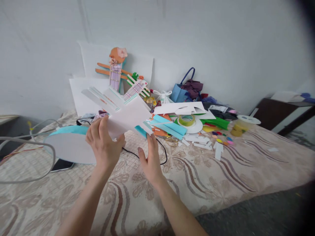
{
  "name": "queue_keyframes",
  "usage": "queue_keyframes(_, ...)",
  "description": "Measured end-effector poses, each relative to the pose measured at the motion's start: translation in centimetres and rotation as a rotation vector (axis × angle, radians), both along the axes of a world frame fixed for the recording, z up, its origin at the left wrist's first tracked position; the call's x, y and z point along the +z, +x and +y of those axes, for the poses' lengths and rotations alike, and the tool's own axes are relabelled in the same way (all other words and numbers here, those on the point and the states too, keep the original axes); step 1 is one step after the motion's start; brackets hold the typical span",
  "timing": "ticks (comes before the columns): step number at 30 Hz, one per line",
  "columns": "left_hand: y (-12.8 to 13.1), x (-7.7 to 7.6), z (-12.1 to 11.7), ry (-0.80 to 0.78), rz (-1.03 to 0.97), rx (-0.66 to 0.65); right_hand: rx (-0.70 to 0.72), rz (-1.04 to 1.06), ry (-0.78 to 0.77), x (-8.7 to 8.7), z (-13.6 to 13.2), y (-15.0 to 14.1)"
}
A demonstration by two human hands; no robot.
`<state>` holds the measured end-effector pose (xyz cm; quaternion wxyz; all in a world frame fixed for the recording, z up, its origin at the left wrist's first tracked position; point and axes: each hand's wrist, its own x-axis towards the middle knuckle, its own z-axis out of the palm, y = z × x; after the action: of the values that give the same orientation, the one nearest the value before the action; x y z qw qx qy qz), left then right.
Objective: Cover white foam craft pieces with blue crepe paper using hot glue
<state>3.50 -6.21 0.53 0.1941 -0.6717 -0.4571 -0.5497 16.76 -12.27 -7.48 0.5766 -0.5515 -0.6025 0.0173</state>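
Note:
My left hand (104,141) grips a flat white cardboard craft piece (130,114) by its lower left edge, with the thumb beneath. The piece is tilted above the bed, and white strips (100,98) with light-blue edges stick out at its upper left. At its lower right corner is a short strip with a bright blue face (140,131). My right hand (151,159) has its fingertips at that strip, touching its end. The right thumb stands apart from the fingers. The undersides of the piece and some left fingertips are hidden.
A round blue-edged board (71,146) lies left, over a dark phone (62,165), near grey cables (52,154). To the right are green tape (186,120), blue paper strips (169,126), white scraps (201,142) and a clear tub (240,126). A stick doll (115,70) leans behind.

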Motion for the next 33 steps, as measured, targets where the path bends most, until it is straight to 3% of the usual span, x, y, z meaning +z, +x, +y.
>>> queue_keyframes(13, 0.2, -0.2, 0.0, -0.036, 0.022, -0.027, 0.048, 0.003, -0.063, 1.6, 0.2, 0.6)
queue_keyframes(33, 0.6, -0.1, -0.2, -0.061, 0.054, -0.048, 0.101, 0.028, -0.007, 3.0, 1.4, 0.2)
